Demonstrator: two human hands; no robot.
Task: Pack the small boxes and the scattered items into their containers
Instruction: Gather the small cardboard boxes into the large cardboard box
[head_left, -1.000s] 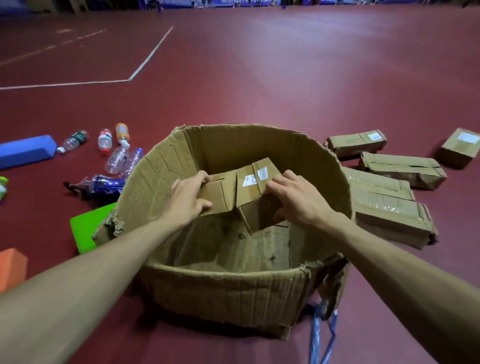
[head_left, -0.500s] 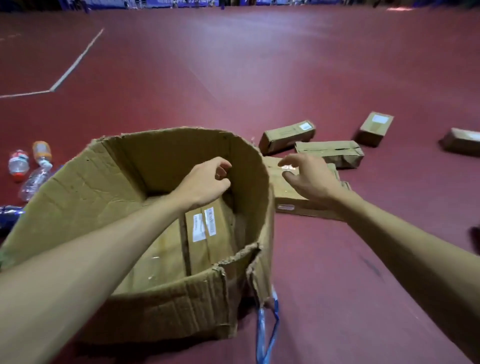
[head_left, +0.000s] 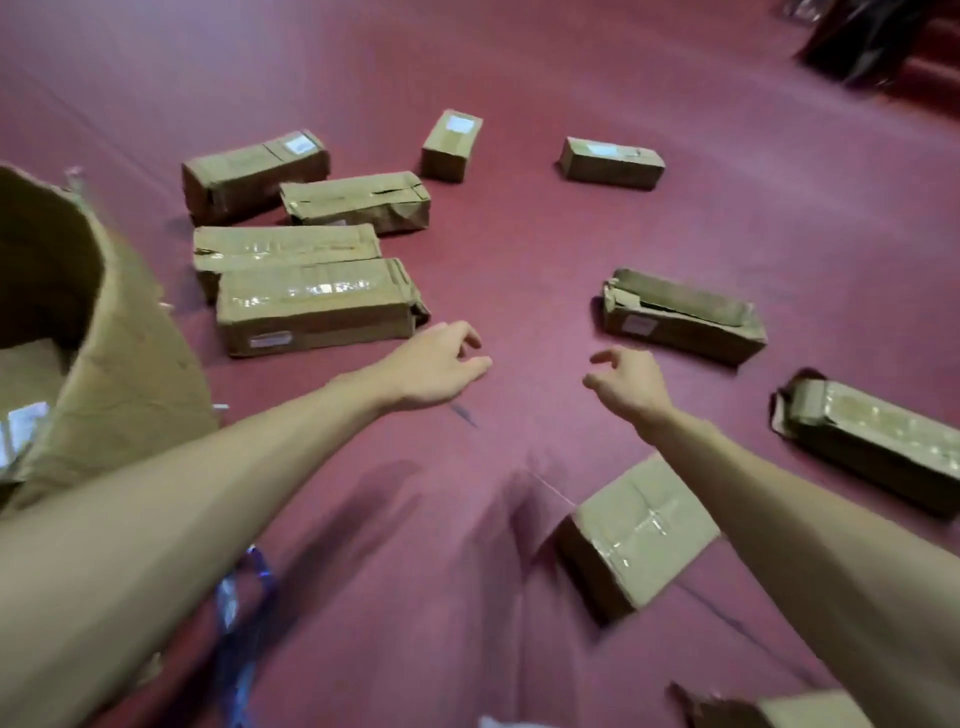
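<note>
Both hands (head_left: 436, 366) (head_left: 626, 382) reaching empty, fingers loosely spread; torn box (head_left: 680, 317) at 1 o'clock looking light, crushable — gripping its long sides.

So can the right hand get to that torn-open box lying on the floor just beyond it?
Probably yes. The right hand is open and empty, and only bare red floor lies between it and the torn box. Nothing is stacked on that box, and its neighbours lie well apart.
</note>
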